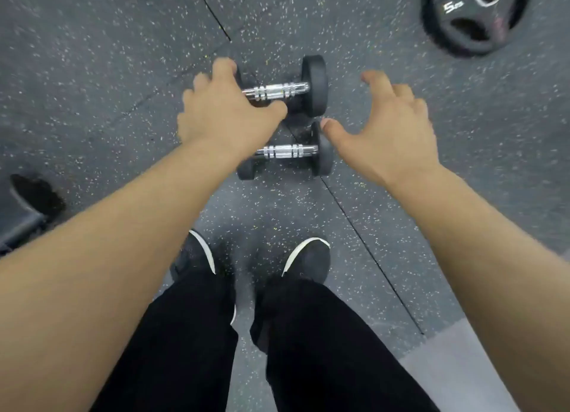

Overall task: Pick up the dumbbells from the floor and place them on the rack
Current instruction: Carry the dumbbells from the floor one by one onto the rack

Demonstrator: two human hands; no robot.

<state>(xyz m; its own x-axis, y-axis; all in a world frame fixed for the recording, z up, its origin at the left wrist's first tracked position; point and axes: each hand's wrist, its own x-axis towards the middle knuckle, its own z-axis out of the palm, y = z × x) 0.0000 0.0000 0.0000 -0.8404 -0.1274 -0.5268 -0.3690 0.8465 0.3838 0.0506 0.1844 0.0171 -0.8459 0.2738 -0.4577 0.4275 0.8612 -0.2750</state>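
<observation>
The farther dumbbell (277, 91) and the nearer dumbbell (290, 151) lay parallel and close together on the speckled floor (92, 72). The left hand (225, 115) hung over the farther one's left end, fingers spread, thumb by the handle, clasping nothing. The right hand (391, 128) was spread wide beside the nearer one's right end, empty. A weight plate (475, 16) marked 5 lay well apart.
</observation>
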